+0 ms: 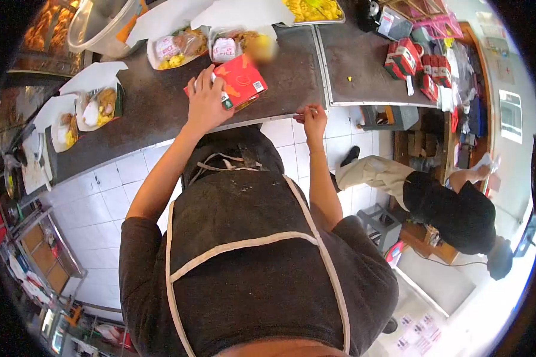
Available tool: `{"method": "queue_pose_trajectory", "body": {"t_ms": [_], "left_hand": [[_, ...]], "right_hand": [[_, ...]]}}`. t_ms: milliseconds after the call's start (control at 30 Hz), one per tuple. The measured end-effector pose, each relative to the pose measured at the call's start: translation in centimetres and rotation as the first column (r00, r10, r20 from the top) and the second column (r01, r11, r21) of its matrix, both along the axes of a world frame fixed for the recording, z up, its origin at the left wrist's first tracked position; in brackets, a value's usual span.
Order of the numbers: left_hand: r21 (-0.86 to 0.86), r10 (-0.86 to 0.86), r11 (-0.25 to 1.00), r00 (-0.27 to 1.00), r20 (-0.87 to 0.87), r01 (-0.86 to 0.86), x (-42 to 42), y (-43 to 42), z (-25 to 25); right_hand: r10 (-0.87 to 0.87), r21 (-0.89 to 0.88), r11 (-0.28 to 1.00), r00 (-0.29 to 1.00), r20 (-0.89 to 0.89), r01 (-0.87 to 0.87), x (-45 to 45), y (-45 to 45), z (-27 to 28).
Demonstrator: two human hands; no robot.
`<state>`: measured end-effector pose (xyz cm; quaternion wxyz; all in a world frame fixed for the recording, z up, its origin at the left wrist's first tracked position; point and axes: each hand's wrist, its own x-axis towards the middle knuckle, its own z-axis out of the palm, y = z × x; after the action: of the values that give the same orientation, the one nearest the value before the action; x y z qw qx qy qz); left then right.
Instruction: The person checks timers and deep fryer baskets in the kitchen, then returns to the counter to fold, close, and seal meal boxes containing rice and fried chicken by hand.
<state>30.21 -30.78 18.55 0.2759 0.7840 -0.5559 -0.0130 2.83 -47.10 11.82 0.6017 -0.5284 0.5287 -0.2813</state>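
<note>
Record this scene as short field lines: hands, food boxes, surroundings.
Left hand: holds red box at counter
Right hand: pinched, near counter's front edge; contents unclear
Open boxes: four, with food
Tray: yellow food, top of view
Other person: right of view, dark top, light trousers

Bright glare at right, dark fisheye edges, perhaps soft.
</note>
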Motion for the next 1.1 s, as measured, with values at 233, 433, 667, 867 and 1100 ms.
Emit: {"method": "queue_pose_trajectory", "body": {"t_ms": [233,433,667,867,1100], "left_hand": [[0.075,-0.005,0.997,0.999,0.032,0.003,-0.1,-0.3,-0.1],[0.144,-0.024,0.989,1.000,0.003,0.023,-0.9,0.3,0.1],[0.165,-0.006,0.986,1.000,0.010,0.004,-0.7,-1.6,1.3],[0.223,0.024,0.974,1.000,0.019,-0.028,-1.1,-2.7,1.5],[0.285,0.029,0.958,0.999,0.017,-0.033,-1.2,-3.9,1.6]], "right_hand": [[0.127,0.261,0.958,0.992,-0.006,-0.121,-10.0,-0.5,-4.6],[0.006,-0.180,0.968,0.732,-0.681,-0.175,-21.1,7.7,-10.3],[0.087,-0.122,0.827,0.339,-0.937,-0.549,-27.3,-6.6,-11.5],[-0.254,-0.504,0.863,0.837,-0.485,-0.030,-15.2,-29.6,-0.7],[-0.169,-0.482,0.842,0.731,-0.662,-0.242,-1.7,-59.0,0.9]]}}
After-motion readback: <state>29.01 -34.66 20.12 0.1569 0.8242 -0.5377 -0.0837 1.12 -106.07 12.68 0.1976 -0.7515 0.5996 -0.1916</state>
